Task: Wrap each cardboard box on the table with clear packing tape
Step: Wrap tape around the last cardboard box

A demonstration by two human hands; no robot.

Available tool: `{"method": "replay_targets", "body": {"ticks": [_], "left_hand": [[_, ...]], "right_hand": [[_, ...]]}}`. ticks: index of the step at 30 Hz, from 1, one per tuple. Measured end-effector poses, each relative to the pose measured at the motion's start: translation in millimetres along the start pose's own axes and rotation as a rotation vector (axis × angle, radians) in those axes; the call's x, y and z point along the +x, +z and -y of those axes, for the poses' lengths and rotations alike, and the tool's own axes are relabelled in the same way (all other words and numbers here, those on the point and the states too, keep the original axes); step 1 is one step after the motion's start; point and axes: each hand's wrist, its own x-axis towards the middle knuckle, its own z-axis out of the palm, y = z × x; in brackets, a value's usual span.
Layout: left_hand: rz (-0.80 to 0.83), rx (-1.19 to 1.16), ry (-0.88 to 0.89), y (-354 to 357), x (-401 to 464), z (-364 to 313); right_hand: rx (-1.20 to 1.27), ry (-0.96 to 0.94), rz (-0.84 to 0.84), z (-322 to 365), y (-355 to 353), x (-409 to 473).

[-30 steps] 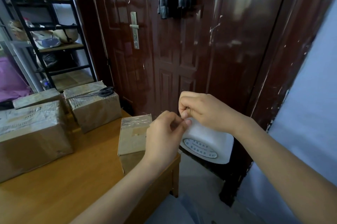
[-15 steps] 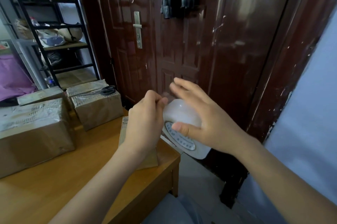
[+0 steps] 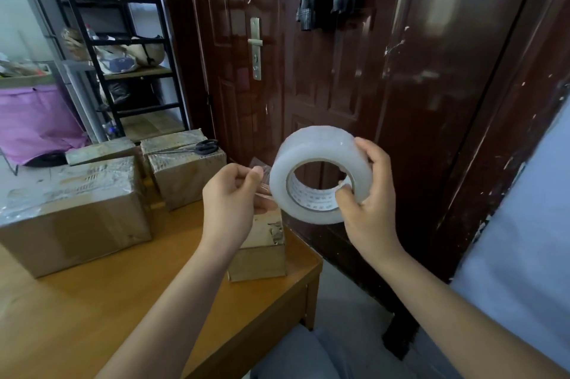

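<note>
Clear packing tape roll [image 3: 320, 175]: held mid-air above table [image 3: 92, 301] edge, over small cardboard box [image 3: 262, 252]. Right hand [image 3: 367, 196] grips roll, thumb through core. Left hand [image 3: 231, 196] pinches free end. Likely light, rigid roll; film thin, sticky, self-clinging; hold by core.

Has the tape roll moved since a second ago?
Yes. The tape roll, held in the right hand, has come up from beside the table corner and turned its core toward the camera, above the small box.
</note>
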Motion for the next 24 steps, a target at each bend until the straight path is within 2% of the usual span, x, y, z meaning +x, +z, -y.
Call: {"method": "replay_targets", "body": {"ticks": [4, 7, 12, 14, 18, 24], "left_hand": [[-0.045, -0.027, 0.011, -21, 9, 2], [-0.072, -0.114, -0.032, -49, 19, 3], [-0.077, -0.089, -0.072, -81, 14, 17], [-0.058, -0.079, -0.114, -82, 7, 27], [-0.066, -0.105, -0.211, -83, -2, 42], [-0.107, -0.135, -0.339, -94, -19, 67]], "right_hand": [[-0.376, -0.558, 0.165, -3, -20, 22], [-0.603, -0.787, 0.241, -7, -34, 34], [-0.875, -0.763, 0.674, -26, -46, 44], [-0.909, -0.722, 0.794, -34, -46, 42], [-0.727, -0.549, 0.731, -37, -44, 36], [-0.663, -0.506, 0.56, -47, -46, 20]]}}
